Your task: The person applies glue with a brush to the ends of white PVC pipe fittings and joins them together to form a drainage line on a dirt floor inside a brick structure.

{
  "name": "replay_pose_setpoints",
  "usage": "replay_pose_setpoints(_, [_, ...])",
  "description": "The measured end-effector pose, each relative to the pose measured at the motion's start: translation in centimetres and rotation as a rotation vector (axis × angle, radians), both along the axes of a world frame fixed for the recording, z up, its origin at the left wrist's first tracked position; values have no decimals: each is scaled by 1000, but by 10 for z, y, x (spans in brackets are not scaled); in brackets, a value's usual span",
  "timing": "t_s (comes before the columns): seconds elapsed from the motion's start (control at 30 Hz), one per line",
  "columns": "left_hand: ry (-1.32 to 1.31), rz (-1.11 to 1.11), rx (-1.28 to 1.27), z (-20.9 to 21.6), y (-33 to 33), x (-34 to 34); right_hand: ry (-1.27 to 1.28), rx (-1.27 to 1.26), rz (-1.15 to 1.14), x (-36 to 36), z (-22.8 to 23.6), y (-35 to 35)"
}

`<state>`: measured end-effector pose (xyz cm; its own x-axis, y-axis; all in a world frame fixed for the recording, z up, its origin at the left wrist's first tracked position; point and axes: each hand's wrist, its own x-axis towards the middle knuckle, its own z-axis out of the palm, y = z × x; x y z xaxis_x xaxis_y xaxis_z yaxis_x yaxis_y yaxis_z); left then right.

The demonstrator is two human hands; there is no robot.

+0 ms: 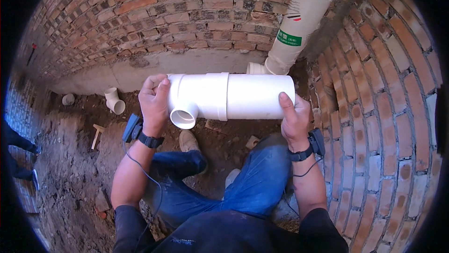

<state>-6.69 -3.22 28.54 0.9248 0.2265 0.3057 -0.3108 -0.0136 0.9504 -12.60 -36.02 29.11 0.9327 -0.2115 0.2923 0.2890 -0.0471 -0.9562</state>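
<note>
A thick white plastic pipe fitting (206, 96) lies level across the view in front of me, joined at a raised collar to a plain white pipe section (259, 97) on its right. A short round side branch (183, 116) opens toward me near its left end. My left hand (154, 96) grips the fitting's left end, thumb along the near side and fingers behind. At the other end, my right hand (295, 115) wraps the pipe's rim, thumb on the outside and the fingers partly hidden.
A tall cream pipe (306, 16) with a green label rises in the far corner between brick walls (383, 112). Loose white elbow fitting (114, 101) and a small hammer-shaped wooden piece (97, 136) lie on the dirt floor (70, 159). Another person's legs (21, 154) show at far left.
</note>
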Motion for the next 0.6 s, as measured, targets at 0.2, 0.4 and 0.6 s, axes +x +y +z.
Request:
replay_pose_setpoints(0.2, [-64, -19, -105, -1, -11, -2, -9, 171, -19, -8, -2, 3])
replay_pose_setpoints(0.4, [-83, -21, 122, 1, -17, -8, 41, 225, 55, 1, 4, -8])
replay_pose_setpoints(0.6, [31, -5, -40, 10, -45, -3, 36, 266, -2, -3, 4, -7])
